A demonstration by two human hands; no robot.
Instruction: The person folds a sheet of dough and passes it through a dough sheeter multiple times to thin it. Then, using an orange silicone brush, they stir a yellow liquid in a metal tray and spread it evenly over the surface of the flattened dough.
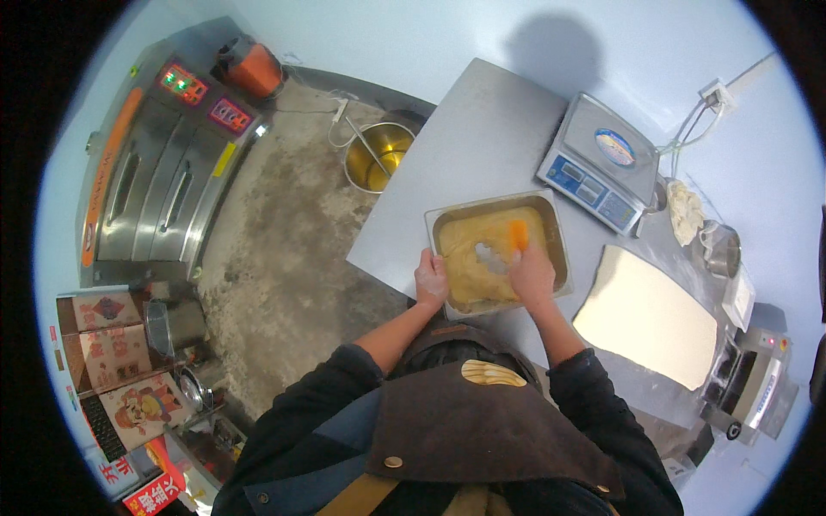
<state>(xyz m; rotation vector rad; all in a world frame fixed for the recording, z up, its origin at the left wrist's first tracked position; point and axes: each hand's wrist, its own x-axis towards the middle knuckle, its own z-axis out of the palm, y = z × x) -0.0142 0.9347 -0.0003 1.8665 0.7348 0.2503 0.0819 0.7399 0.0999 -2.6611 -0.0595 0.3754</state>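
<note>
A rectangular metal pan (563, 258) stands at the near edge of the metal table, holding a yellowish-brown paste (468, 226). A ragged whitish patch (492, 258) shows in the middle of the paste; I cannot tell whether it is bare pan bottom or another ingredient. My left hand (431, 278) grips the pan's left rim, thumb on top. In my right hand (533, 274) is an orange scraper (518, 235), its blade against the paste near the pan's right side.
A digital scale (597, 164) sits behind the pan. To the right lie a rolled-out dough sheet (648, 316), a cloth (685, 211), a metal pot (721, 250) and a dough-rolling machine (748, 384). On the floor stands a bucket of yellow liquid (379, 158); a deck oven (161, 174) is at left.
</note>
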